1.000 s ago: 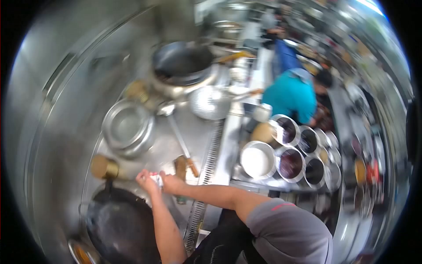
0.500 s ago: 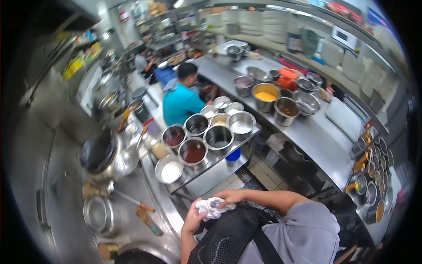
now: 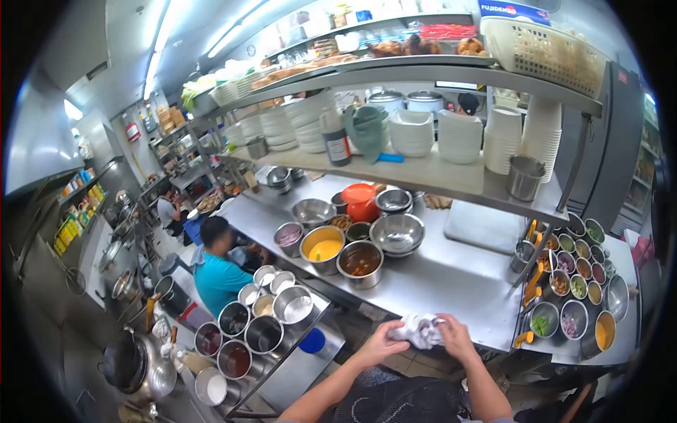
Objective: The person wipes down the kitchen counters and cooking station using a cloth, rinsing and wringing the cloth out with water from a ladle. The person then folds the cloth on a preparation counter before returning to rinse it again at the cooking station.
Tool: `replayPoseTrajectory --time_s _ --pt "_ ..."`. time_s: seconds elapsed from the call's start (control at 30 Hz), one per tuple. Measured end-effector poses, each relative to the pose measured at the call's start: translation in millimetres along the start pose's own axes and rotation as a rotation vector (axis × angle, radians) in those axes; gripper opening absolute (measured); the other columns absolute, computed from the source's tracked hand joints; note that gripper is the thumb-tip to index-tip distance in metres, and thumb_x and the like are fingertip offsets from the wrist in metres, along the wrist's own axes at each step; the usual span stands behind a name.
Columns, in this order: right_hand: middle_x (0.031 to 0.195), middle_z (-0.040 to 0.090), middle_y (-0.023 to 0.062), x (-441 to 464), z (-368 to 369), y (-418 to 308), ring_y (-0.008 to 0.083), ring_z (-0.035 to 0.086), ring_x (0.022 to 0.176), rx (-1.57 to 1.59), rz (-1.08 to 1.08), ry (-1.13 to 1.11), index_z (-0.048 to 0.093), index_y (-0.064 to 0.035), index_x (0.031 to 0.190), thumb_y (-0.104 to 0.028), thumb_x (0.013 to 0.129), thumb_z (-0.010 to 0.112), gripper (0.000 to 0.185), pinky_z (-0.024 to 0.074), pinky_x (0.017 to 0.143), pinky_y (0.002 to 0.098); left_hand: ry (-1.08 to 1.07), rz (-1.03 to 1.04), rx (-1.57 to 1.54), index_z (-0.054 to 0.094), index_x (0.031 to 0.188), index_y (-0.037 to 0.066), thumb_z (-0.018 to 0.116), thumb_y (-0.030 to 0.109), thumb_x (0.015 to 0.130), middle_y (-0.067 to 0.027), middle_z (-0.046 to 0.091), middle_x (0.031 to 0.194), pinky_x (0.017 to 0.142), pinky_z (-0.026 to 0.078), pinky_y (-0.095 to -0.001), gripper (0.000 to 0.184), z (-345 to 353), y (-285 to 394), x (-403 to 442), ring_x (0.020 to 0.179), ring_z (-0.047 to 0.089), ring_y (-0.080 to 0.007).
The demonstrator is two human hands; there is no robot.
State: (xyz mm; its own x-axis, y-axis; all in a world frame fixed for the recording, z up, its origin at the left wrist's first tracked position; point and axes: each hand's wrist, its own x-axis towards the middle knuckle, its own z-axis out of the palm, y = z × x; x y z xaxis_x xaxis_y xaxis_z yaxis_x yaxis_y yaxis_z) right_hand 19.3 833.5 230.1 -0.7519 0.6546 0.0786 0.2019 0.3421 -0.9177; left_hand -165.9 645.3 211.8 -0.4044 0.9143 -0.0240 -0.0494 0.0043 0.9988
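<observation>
A crumpled white cloth is bunched between my two hands, near the front edge of the steel worktable. My left hand grips its left side with closed fingers. On the other side, my right hand has its fingers closed on the same cloth. Beyond the hands on the table stand a pot of dark brown sauce, a pot of yellow liquid and a metal bowl.
To the left is a steel cart crowded with pots of sauces and powder. A person in a teal shirt is behind it. Several small containers of chopped ingredients stand at right. A shelf holding bowls and cups overhangs the table.
My view has swung right and up, towards the worktable and shelf. Both hands, still on the cloth, have moved from beside the cart to the table's front edge.
</observation>
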Motion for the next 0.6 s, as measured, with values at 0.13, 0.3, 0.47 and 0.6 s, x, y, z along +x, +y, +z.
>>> replayPoseTrajectory --time_s 0.13,0.3,0.47,0.6 --pt "0.110 0.074 0.0171 43.3 -68.0 17.4 0.0277 0.071 0.103 -0.061 -0.146 0.211 0.070 -0.0023 0.123 -0.005 0.099 0.059 0.027 0.0551 0.091 0.0370 0.075 0.379 0.381 0.061 0.121 0.005 0.065 -0.001 0.094 -0.0136 0.060 0.122 0.095 0.056 -0.0377 0.029 41.5 34.5 121.0 0.115 0.064 -0.0283" --pt "0.120 0.066 0.0217 68.7 -131.9 58.0 0.0418 0.063 0.115 -0.364 -0.169 0.363 0.071 -0.0012 0.111 0.004 0.086 0.060 0.028 0.0500 0.102 0.0461 0.193 0.449 0.318 0.060 0.121 0.002 0.056 -0.002 0.098 -0.0131 0.063 0.120 0.097 0.054 -0.0357 0.024 61.8 71.5 207.0 0.114 0.065 -0.0260" --pt "0.153 0.044 0.0281 79.4 -129.7 -0.7 0.0439 0.041 0.146 -0.389 -0.232 0.247 0.043 -0.0080 0.156 -0.021 0.080 0.083 0.087 0.0362 0.120 0.0469 -0.131 0.620 0.267 0.063 0.121 0.003 0.058 0.000 0.092 -0.0132 0.065 0.111 0.095 0.051 -0.0349 0.030 91.2 106.1 256.4 0.108 0.065 -0.0264" --pt "0.101 0.073 0.0215 132.5 -131.2 -36.7 0.0358 0.073 0.098 -0.283 -0.294 0.360 0.066 -0.0015 0.127 -0.026 0.085 0.081 0.051 0.0553 0.086 0.0427 -0.308 0.957 0.396 0.067 0.116 0.004 0.062 -0.002 0.081 -0.0153 0.065 0.108 0.096 0.050 -0.0429 0.036 99.6 120.6 302.2 0.106 0.062 -0.0348"
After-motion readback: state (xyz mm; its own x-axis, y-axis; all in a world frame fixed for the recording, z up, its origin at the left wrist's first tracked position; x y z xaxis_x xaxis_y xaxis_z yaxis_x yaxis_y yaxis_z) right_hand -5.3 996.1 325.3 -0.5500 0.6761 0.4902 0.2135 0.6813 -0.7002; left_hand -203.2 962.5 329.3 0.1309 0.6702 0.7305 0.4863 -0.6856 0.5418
